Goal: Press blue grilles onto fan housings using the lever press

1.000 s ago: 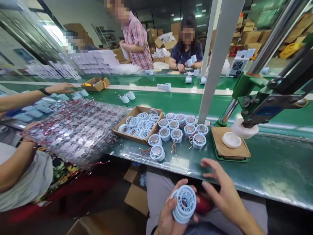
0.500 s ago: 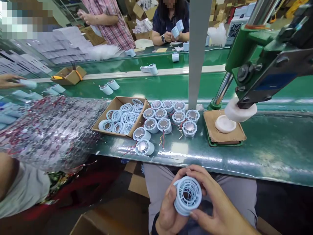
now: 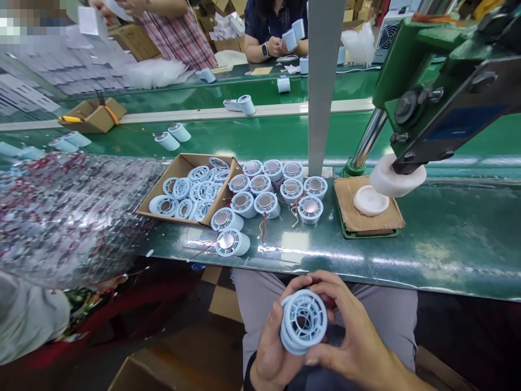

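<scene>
A small stack of light-blue spoked plastic rings (image 3: 304, 321) is held over my lap, its open face turned up toward me. My left hand (image 3: 271, 336) wraps around the stack's left side and underside. On the right side, my right hand (image 3: 345, 326) grips the rim between the thumb below and the fingers above. On the bench ahead stands a cardboard box (image 3: 147, 205) of similar loose rings. Beside it are several light-blue cylindrical housings (image 3: 266, 203) with silver round centres, some with thin coloured wires.
A green hand press (image 3: 401, 103) stands on the right, its white pad (image 3: 396, 176) above a white round seat (image 3: 371, 201). A metal post (image 3: 321, 87) rises behind the housings. Wired parts under clear plastic (image 3: 73, 212) cover the left. Two people work across the green belt (image 3: 260, 136).
The view has shifted slightly, so the bench things sit a little further left and higher. Both hands still hold the ring stack. Across the belt, a person's hands now hold a white box.
</scene>
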A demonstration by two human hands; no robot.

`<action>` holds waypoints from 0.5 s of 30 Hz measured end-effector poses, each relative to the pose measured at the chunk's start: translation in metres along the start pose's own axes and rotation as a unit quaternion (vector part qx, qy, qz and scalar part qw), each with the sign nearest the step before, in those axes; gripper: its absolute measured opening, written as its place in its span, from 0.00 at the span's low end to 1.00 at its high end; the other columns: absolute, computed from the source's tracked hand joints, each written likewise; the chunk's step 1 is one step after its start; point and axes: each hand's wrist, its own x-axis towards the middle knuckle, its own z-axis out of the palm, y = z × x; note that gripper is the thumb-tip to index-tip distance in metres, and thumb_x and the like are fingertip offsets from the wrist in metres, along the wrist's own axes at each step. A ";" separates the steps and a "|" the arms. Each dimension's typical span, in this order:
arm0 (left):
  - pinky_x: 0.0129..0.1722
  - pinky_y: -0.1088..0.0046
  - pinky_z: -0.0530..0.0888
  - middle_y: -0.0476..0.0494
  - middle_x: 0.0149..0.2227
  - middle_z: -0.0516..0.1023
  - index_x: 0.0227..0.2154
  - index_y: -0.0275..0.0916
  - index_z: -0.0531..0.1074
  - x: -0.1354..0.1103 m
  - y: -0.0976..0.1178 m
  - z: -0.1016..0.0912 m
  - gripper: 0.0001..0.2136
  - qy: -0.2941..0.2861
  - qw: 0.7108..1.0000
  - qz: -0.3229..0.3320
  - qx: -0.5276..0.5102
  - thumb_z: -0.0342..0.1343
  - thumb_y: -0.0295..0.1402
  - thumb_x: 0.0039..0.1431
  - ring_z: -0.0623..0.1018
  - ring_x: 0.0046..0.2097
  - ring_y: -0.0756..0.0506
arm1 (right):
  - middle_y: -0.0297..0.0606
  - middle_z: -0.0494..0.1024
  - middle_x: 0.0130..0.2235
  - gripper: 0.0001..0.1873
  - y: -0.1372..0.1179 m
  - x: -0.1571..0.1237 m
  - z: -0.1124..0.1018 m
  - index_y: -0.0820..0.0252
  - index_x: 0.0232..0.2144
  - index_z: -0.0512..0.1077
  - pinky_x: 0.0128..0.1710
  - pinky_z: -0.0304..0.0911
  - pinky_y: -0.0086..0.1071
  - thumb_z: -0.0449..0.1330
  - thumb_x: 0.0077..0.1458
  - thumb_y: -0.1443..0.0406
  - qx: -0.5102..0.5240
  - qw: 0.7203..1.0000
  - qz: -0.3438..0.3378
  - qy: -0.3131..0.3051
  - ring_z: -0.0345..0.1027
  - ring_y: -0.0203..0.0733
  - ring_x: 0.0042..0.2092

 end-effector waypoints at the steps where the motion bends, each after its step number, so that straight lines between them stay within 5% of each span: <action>1: 0.39 0.67 0.76 0.43 0.39 0.81 0.47 0.43 0.77 0.000 0.000 -0.001 0.20 -0.001 1.000 -0.002 0.004 0.60 0.49 0.57 0.80 0.35 0.44 | 0.51 0.70 0.55 0.35 0.000 0.000 0.001 0.59 0.51 0.68 0.55 0.68 0.41 0.70 0.45 0.49 0.000 1.000 0.001 0.003 0.67 0.54 0.58; 5: 0.33 0.70 0.76 0.43 0.34 0.80 0.47 0.40 0.77 0.000 0.002 -0.002 0.20 -0.001 1.000 0.002 0.021 0.60 0.47 0.57 0.79 0.34 0.44 | 0.51 0.69 0.57 0.38 -0.001 -0.001 0.000 0.58 0.53 0.66 0.56 0.68 0.41 0.71 0.44 0.48 0.009 1.000 -0.004 -0.006 0.66 0.53 0.59; 9: 0.32 0.69 0.77 0.44 0.29 0.78 0.47 0.39 0.76 0.001 0.001 -0.002 0.20 -0.001 0.999 -0.008 0.043 0.59 0.47 0.58 0.79 0.32 0.44 | 0.49 0.63 0.62 0.42 -0.005 0.000 -0.007 0.54 0.62 0.61 0.61 0.63 0.41 0.71 0.47 0.59 0.010 0.997 0.003 -0.073 0.60 0.53 0.64; 12: 0.31 0.70 0.78 0.42 0.34 0.79 0.48 0.39 0.76 0.002 0.000 -0.004 0.21 0.011 0.998 -0.004 0.055 0.58 0.48 0.58 0.78 0.31 0.45 | 0.48 0.61 0.64 0.36 -0.007 0.000 -0.010 0.53 0.60 0.63 0.60 0.65 0.40 0.67 0.49 0.66 -0.007 0.996 0.018 -0.083 0.60 0.52 0.65; 15: 0.30 0.71 0.78 0.41 0.42 0.79 0.48 0.41 0.76 0.003 -0.001 -0.003 0.21 0.015 0.998 0.010 0.052 0.57 0.49 0.59 0.78 0.33 0.46 | 0.49 0.66 0.59 0.34 -0.007 0.001 -0.007 0.55 0.56 0.65 0.56 0.68 0.39 0.69 0.47 0.64 -0.037 0.999 -0.006 -0.031 0.64 0.53 0.62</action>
